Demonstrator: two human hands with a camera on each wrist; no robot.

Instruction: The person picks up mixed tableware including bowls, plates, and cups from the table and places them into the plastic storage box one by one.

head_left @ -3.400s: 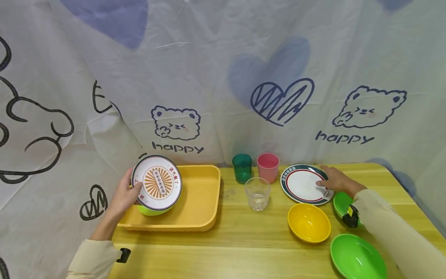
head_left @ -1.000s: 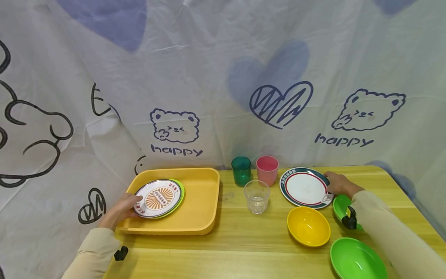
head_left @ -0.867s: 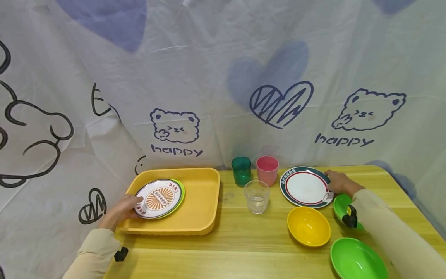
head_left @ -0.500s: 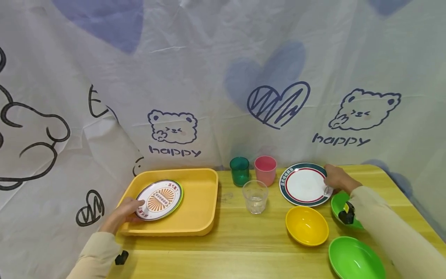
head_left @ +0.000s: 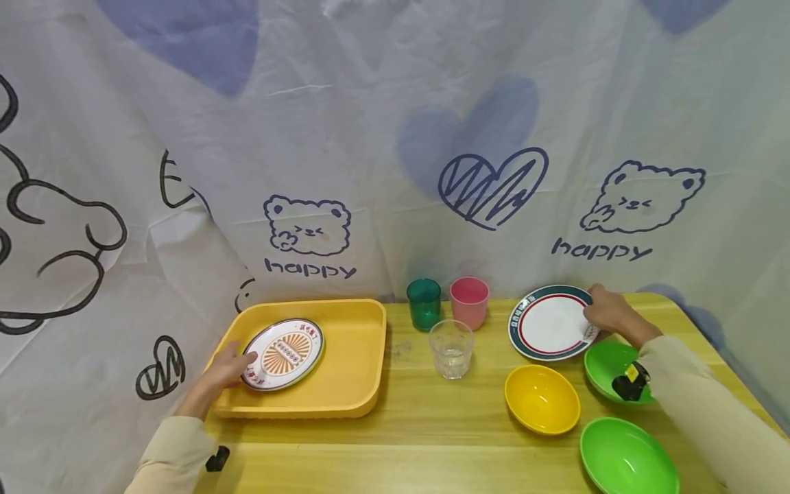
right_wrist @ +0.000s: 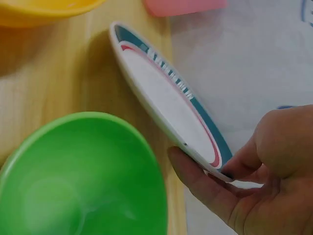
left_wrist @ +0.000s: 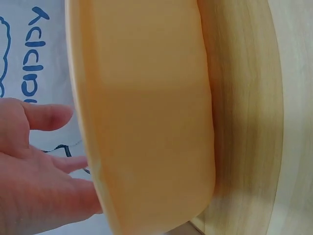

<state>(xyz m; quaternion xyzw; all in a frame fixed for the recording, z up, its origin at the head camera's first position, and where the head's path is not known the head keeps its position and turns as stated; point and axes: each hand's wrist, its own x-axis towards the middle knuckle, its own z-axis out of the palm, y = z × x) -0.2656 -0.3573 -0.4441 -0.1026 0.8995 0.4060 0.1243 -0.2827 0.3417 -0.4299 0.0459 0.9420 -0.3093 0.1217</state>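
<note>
A white plate with an orange sunburst (head_left: 284, 355) lies in the yellow tray (head_left: 361, 398), a thin green edge showing beneath it. My left hand (head_left: 230, 365) is at the tray's left side, thumb by the plate's rim. The left wrist view has this hand (left_wrist: 44, 171) with thumb and fingers apart, holding nothing, beside the tray wall (left_wrist: 151, 112). At the back right, my right hand (head_left: 611, 312) pinches the edge of a white plate with a teal rim (head_left: 551, 324). In the right wrist view that plate (right_wrist: 166, 100) is tilted, raised off the table.
Green (head_left: 424, 302), pink (head_left: 469, 302) and clear (head_left: 452, 350) cups stand at mid-table. A yellow bowl (head_left: 542, 399) sits before the teal-rimmed plate. Two green bowls are at the right, one under my right wrist (head_left: 607, 370), one nearer (head_left: 628, 456). A printed cloth hangs behind.
My left hand has lowered the sunburst plate into the tray and loosened from it. My right hand has taken the teal-rimmed plate by its edge, lifting and shifting it slightly right.
</note>
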